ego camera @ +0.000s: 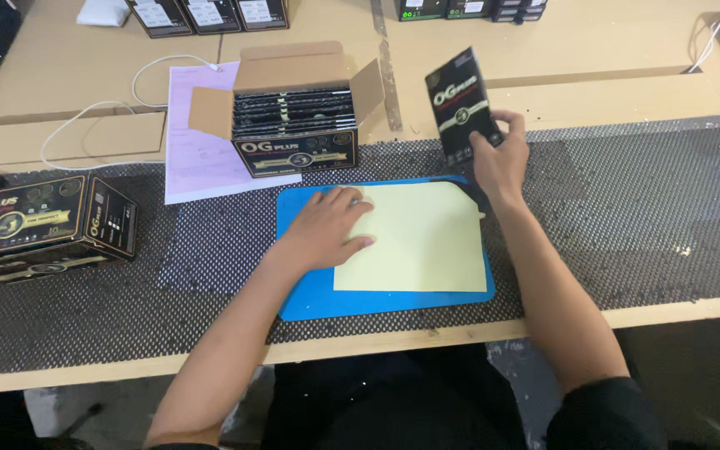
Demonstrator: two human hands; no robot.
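An open cardboard box (293, 125) stands at the far side of the dotted black mat (643, 217), its flaps folded outward; inside it a row of flat black packets (293, 110) stands on edge, packed close, filling most of the width. The box rests partly on a pale pink sheet of paper (197, 158). A second box (39, 225), black with gold print, lies closed on its side at the left end of the mat, well apart from the hands. Further closed boxes (206, 14) sit along the back of the wooden table (60, 83), and a white cable (93, 117) loops across the table behind the pink sheet. A blue pad (310, 292) lies on the mat in front of the person, with a pale yellow sheet (418, 242) on top of it, covering its right part. The left hand (331, 229) lies flat, palm down and fingers spread, pressing on the left edge of the yellow sheet and partly on the blue pad; it grips nothing. The right hand (497, 154) is raised above the far right corner of the pad, forearm stretched forward, thumb and fingers clamped on the lower end of a single black packet (460, 104). That packet is held off the surface, just right of the open box, printed face toward the camera. Its long axis runs nearly upright, tilted slightly, top end leaning left and away.
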